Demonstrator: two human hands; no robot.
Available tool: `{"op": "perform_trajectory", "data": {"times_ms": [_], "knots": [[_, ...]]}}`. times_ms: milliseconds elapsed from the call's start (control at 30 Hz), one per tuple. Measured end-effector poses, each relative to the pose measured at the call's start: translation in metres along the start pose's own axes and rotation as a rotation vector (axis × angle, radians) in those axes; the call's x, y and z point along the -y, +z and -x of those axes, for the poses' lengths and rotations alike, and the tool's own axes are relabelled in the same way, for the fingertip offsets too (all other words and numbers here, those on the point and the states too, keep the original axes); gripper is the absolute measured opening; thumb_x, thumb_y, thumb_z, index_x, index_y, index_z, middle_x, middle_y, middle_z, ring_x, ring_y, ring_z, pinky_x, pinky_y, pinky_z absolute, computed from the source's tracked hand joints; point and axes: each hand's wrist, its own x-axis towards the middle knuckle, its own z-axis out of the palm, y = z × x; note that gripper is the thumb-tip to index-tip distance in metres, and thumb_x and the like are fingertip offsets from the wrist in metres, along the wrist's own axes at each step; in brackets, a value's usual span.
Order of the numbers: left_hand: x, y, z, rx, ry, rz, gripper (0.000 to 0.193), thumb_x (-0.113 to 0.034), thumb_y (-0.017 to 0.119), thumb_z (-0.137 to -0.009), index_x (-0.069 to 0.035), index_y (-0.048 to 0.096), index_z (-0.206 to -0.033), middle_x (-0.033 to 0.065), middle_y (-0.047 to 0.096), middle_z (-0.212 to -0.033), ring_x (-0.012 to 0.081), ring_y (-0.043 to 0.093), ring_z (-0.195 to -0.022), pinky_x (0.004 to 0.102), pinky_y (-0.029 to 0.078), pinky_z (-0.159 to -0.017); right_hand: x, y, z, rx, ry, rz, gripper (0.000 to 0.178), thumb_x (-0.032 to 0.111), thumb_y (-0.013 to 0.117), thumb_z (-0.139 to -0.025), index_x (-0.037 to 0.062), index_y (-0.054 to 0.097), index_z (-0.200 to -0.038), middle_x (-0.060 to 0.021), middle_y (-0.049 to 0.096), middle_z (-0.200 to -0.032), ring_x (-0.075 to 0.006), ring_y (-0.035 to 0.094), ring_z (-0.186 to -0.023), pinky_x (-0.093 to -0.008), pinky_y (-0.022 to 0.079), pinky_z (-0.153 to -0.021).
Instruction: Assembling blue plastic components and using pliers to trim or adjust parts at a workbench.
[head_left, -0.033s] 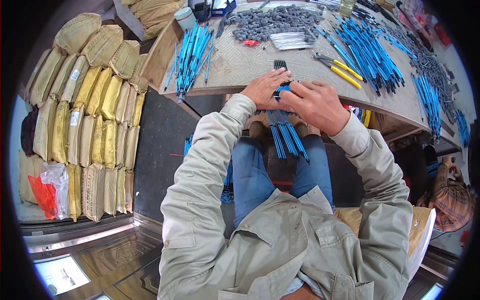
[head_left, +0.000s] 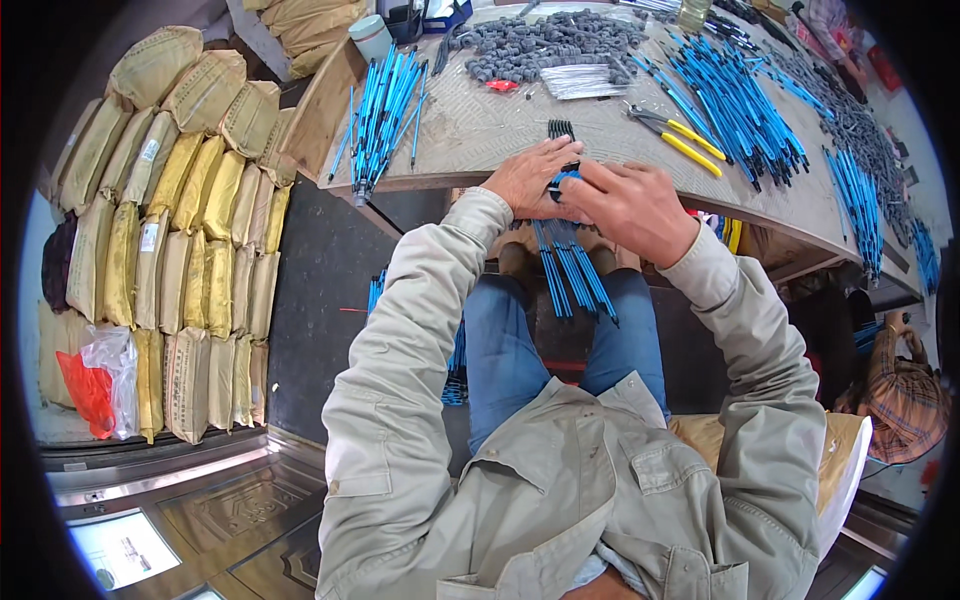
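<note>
Nothing has shifted since the earlier frame | my left hand point(head_left: 530, 180) and right hand point(head_left: 630, 205) stay pressed together, gripping the blue rod bundle point(head_left: 570, 270) | bundle hangs below both palms over my lap | bunching unfinished, I judge

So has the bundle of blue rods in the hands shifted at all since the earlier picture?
No. The bundle of blue rods lies as before against the table edge, dark tips on the top, gripped by the left hand and right hand.
</note>
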Motion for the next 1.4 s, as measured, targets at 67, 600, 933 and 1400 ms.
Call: {"op": "perform_trajectory", "data": {"times_ms": [67,600,933,1400], "knots": [[-0.008,-0.008,-0.003,0.06,-0.091,0.064,0.099,-0.067,0.07,-0.06,-0.005,0.044,-0.134,0.0114,0.042,-0.141,0.0282,0.04,-0.13,0.0362,0.031,-0.109,-0.001,-0.004,-0.003,0.009,0.029,-0.008,0.017,0.02,0.063,-0.078,0.0132,0.052,-0.089,-0.002,0.048,-0.081,-0.016,0.054,-0.062,-0.0273,0.041,-0.052],[-0.023,-0.033,-0.008,0.162,-0.267,0.234,0.073,-0.06,0.067,-0.07,-0.011,0.055,-0.122,0.011,0.054,-0.127,0.0307,0.051,-0.115,0.0369,0.042,-0.095,-0.045,-0.013,-0.029,0.16,0.031,-0.178,0.01,0.013,0.058,-0.083,0.0081,0.055,-0.09,-0.0033,0.054,-0.084,-0.019,0.056,-0.061,-0.0291,0.043,-0.052],[-0.033,-0.025,-0.013,-0.061,-0.298,0.345,0.048,-0.047,0.068,-0.076,-0.014,0.063,-0.11,0.0075,0.06,-0.115,0.03,0.057,-0.1,0.0362,0.046,-0.083,-0.06,0.031,0.057,-0.527,0.651,-1.178,0.053,0.019,0.069,-0.078,0.0043,0.049,-0.125,-0.0089,0.06,-0.114,-0.0216,0.06,-0.093,-0.0303,0.047,-0.085],[-0.022,-0.012,-0.003,-0.113,-0.337,0.294,0.037,-0.03,0.076,-0.072,-0.01,0.065,-0.101,0.0079,0.065,-0.099,0.0263,0.06,-0.084,0.0341,0.048,-0.073,-0.021,0.08,0.003,-0.132,0.849,-1.759,0.03,0.011,0.072,-0.076,-0.0004,0.064,-0.102,-0.0066,0.068,-0.092,-0.0143,0.063,-0.079,-0.0217,0.049,-0.071]]}}
